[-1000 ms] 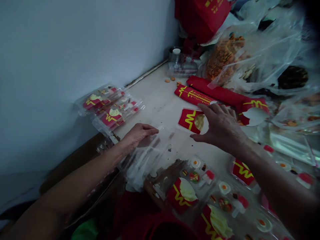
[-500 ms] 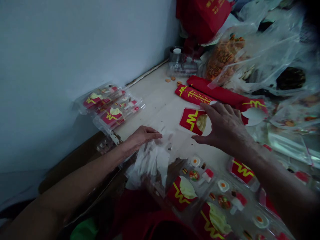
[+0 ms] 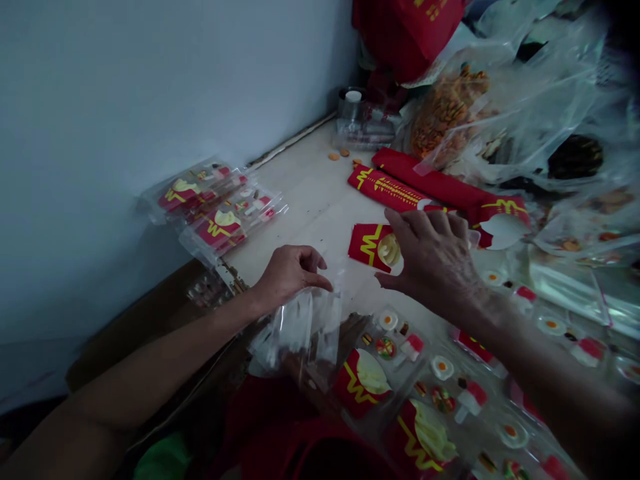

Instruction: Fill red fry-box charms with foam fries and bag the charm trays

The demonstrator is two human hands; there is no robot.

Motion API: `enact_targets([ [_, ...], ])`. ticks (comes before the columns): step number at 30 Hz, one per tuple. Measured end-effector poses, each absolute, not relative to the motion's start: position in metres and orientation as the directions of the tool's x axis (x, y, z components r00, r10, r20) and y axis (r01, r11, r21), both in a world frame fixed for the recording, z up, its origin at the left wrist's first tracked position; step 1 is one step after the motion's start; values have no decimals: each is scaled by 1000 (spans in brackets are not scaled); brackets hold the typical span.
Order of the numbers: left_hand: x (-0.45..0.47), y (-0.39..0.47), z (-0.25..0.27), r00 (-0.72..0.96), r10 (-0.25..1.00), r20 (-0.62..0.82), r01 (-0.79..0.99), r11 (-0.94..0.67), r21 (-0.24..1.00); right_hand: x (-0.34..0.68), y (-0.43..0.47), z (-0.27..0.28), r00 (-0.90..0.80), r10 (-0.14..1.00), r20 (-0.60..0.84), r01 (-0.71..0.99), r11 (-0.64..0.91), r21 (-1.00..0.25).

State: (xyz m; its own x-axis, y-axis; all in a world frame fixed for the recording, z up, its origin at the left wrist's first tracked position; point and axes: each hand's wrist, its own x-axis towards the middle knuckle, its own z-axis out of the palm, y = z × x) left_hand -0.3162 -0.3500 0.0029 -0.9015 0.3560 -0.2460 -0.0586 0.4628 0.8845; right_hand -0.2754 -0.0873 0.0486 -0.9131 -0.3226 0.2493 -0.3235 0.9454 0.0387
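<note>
My left hand [image 3: 295, 272] is at the mouth of a clear plastic bag [image 3: 323, 320], which hangs over the table edge among several more. Its thumb lies on the film, with a small gap to the curled forefinger, and the thin plastic there is hard to make out. In my right hand [image 3: 433, 250] is a flat red fries box [image 3: 370, 244] with a yellow zigzag and pale fries, gripped between thumb and fingers at its right end. Part of the box is hidden under the palm.
Filled clear packs [image 3: 220, 227] lie by the wall at left. More packs with toy foods [image 3: 385, 347] cover the lower right. Two long red stacks of boxes [image 3: 390, 190] lie beyond my right hand. Behind are plastic bags of small items [image 3: 445, 117] and a red bag [image 3: 410, 33].
My right hand has moved left with the fries box. The fingertips of my left hand have parted from a pinch, and the plastic bag under them has shifted.
</note>
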Motion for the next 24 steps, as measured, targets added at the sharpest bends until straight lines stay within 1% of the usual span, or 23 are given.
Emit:
enact_targets([
  [2,-315,-349,4,-878,398,-268,-76,437,896,-271,-94,44,-917,-314,245,-315,948,34],
  [4,-318,-349,2,-863,402,-308,-152,375,915,-266,-102,38,-919,-304,249,-309,951,20],
  [7,-328,-352,-7,-876,365,-317,-240,240,941,-261,-113,28,-919,-306,247,-320,947,-18],
  [10,-337,-357,-16,-904,302,-304,-253,198,947,-264,-116,21,-923,-311,226,-333,941,-66],
  [12,-339,-360,-19,-908,280,-312,-249,238,939,-269,-116,18,-925,-314,212,-337,938,-84],
  [15,-342,-362,-21,-906,291,-308,-210,321,923,-277,-121,16,-921,-322,220,-347,934,-86],
  [18,-347,-365,-21,-896,280,-344,-247,329,911,-281,-131,14,-915,-343,212,-367,926,-88],
  [20,-352,-369,-18,-901,251,-354,-259,343,903,-282,-137,11,-905,-395,159,-415,902,-122],
  [24,-360,-380,-10,-907,242,-345,-200,472,858,-288,-134,4,-847,-531,36,-521,813,-260],
])
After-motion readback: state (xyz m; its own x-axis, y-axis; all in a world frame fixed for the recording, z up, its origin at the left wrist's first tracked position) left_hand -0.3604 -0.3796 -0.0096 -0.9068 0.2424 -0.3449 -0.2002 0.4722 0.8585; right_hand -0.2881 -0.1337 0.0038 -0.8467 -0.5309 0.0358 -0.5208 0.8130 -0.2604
